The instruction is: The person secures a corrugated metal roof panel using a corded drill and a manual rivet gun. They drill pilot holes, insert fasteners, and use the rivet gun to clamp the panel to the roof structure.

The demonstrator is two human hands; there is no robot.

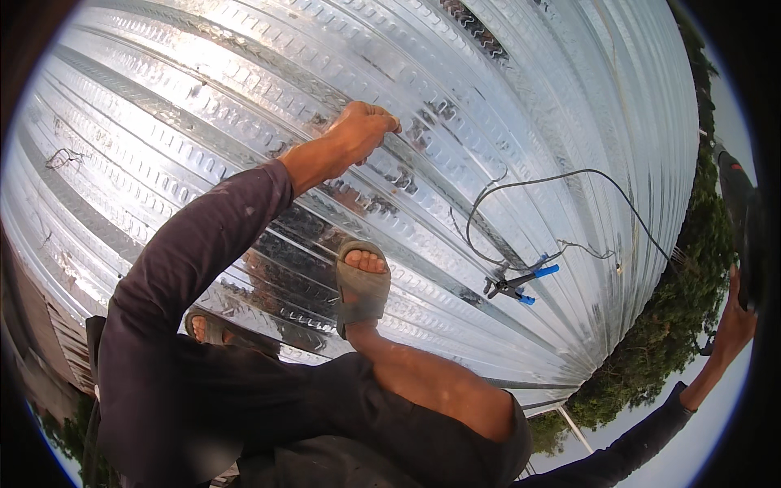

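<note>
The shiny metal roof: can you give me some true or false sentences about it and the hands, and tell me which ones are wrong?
1. A tool with blue handles lies on the metal roof. True.

2. The left hand wears a thick glove. False: it is bare.

3. The right hand is holding the tool with blue handles. False: that hand is raised at the right edge of the picture, by a dark object that I can't make out.

4. The looped cable is bright yellow. False: it is dark.

5. Green trees show beyond the roof's edge. True.

6. A foot in an open-toed sandal shows over the roof. True.
</note>
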